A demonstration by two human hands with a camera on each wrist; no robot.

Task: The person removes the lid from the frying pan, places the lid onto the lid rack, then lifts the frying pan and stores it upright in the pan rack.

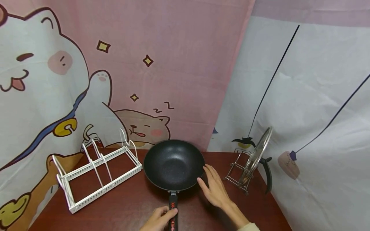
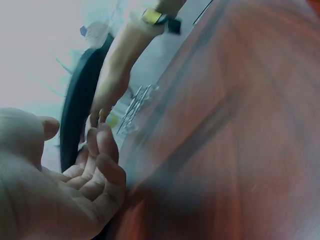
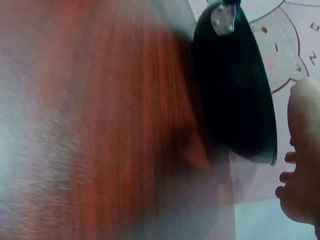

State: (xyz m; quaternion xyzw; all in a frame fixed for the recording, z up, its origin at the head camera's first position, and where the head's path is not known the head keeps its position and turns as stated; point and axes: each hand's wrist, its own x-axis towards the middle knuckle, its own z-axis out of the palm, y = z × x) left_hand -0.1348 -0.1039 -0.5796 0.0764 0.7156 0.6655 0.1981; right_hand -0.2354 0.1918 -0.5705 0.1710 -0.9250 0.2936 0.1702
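Note:
A black wok is at the middle of the table, its dark handle pointing toward me. At the handle, my left hand lays its thumb across the top, with the other fingers bent at its left side. In the left wrist view the left hand partly covers the dark wok. My right hand is at the wok's right rim, thumb and fingers spread and mostly straight. From the right wrist view, the right hand appears beside the wok, which shows edge-on.
A white rack with upright dividers stands at the left. On the right, a glass lid with a black handle leans upright in a small metal rack. Cartoon-printed cloth hangs behind the reddish-brown table.

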